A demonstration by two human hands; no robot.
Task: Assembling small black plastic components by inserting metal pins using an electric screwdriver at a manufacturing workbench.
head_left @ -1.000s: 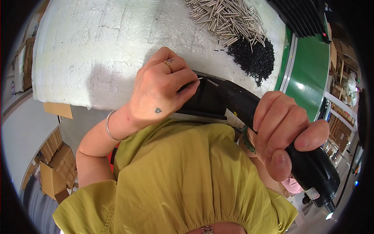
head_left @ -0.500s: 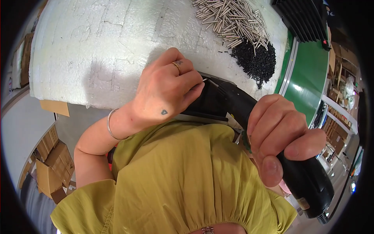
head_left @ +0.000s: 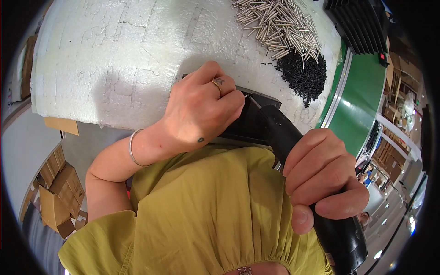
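Observation:
My right hand (head_left: 323, 178) is wrapped round a black electric screwdriver (head_left: 286, 133), whose thin bit points up-left toward my other hand. My left hand (head_left: 204, 103), with a ring and a bangle, has its fingers pinched together over a dark flat-sided black piece (head_left: 243, 123). A small silver tip, which looks like the end of a metal pin (head_left: 247, 96), shows at the fingertips, close to the bit. Most of that pin and part of the black piece are hidden by my left hand.
White foam padding (head_left: 137, 55) covers the table. Beyond my hands lie a pile of silver metal pins (head_left: 279, 27) and a heap of small black screws (head_left: 302, 75). Ribbed black parts (head_left: 357, 25) stand on the green surface (head_left: 362, 91) at right. Cardboard boxes (head_left: 59, 197) are at left.
The screwdriver and my right hand have moved down and a little left, the tool now held steeper. My left hand has shifted slightly right and down, still pinched.

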